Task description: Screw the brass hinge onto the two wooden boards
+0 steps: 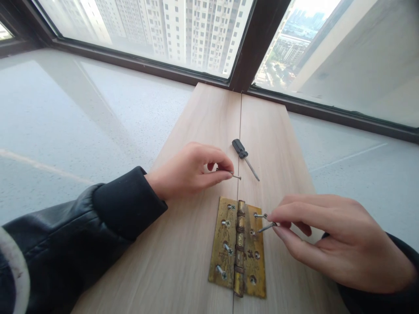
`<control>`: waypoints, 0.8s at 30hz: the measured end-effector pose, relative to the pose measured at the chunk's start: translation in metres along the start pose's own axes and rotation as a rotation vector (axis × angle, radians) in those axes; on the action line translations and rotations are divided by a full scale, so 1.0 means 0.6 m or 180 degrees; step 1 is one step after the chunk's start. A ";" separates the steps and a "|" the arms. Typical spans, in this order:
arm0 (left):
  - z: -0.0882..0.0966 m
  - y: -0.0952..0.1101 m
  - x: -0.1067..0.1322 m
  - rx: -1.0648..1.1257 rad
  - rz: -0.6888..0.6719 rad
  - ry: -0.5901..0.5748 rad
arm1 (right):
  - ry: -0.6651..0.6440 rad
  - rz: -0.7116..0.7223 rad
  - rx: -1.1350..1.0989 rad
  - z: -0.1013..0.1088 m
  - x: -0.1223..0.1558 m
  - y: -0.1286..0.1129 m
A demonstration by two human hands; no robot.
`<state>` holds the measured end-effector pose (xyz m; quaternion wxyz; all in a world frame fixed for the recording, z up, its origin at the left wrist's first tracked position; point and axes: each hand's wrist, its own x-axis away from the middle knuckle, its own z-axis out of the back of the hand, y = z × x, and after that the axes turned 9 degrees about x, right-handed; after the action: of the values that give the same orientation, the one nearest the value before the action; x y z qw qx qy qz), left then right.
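A worn brass hinge (pixel 238 248) lies flat across the seam of two light wooden boards (pixel 183 261), with several screws standing loosely in its holes. My left hand (pixel 190 171) hovers just above the hinge's top and pinches a small screw (pixel 236 175) between thumb and forefinger. My right hand (pixel 330 237) pinches another screw (pixel 266 227), its tip pointing at a hole in the hinge's right leaf. A small black-handled screwdriver (pixel 245 158) lies on the boards beyond the hinge.
The boards rest on a pale speckled windowsill (pixel 65 126). A dark window frame (pixel 255 48) runs along the far edge, with tall buildings outside. My dark sleeves cover both forearms.
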<state>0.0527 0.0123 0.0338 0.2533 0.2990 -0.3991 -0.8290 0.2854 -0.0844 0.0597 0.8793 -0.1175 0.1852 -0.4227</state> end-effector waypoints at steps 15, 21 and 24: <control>0.000 -0.016 0.000 -0.0261 0.0195 0.0265 | -0.0351 0.0421 0.0376 -0.008 0.009 0.003; 0.001 -0.016 0.000 -0.0269 0.0186 0.0252 | -0.0395 0.0551 0.0592 -0.004 0.008 -0.005; 0.001 -0.015 0.000 -0.0280 0.0184 0.0249 | -0.0396 0.0573 0.0803 -0.003 0.002 -0.011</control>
<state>0.0505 0.0176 0.0270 0.3055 0.3081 -0.3604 -0.8257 0.2806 -0.0898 0.0604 0.9312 -0.0149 0.0857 -0.3540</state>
